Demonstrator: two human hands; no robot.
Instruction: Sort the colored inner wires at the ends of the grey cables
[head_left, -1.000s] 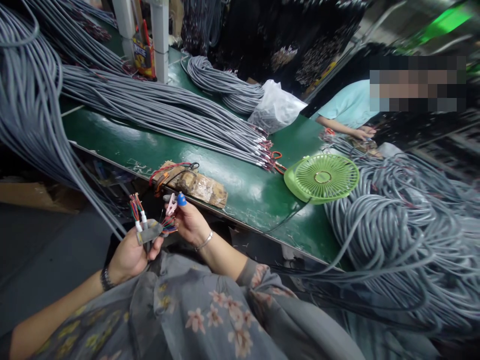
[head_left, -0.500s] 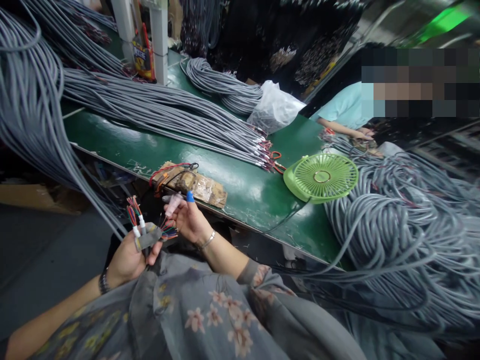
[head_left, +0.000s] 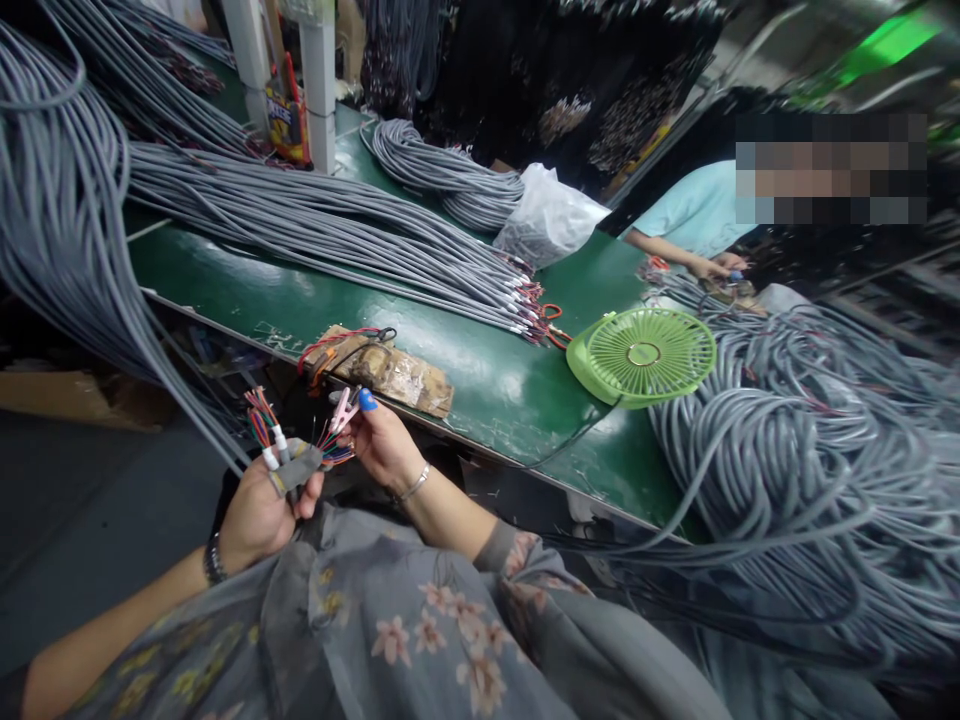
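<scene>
My left hand (head_left: pixel 256 512) is closed around grey cables whose stripped ends fan into coloured wires (head_left: pixel 261 415), with white bands below the split. Its thumb is wrapped in a grey covering (head_left: pixel 301 466). Another bunch of thin coloured wires (head_left: pixel 337 455) sticks out beyond that thumb, towards my right hand. My right hand (head_left: pixel 386 452), with a blue cover (head_left: pixel 367 400) on one fingertip, pinches a small pink clip-like tool (head_left: pixel 343 412) right above these wires. Whether the tool touches a wire cannot be made out.
A taped cardboard block (head_left: pixel 397 372) with red and black leads lies at the green table's (head_left: pixel 495 390) near edge. Behind it stretches a long bundle of grey cables (head_left: pixel 337 230). A green fan (head_left: pixel 641 355) stands beside heaped cables (head_left: pixel 787 450). Across the table, a person's hand (head_left: pixel 720 268) works.
My right hand has shifted slightly left, and the pink tool has turned so its two arms show. The wires under it are more spread. My left hand has barely moved.
</scene>
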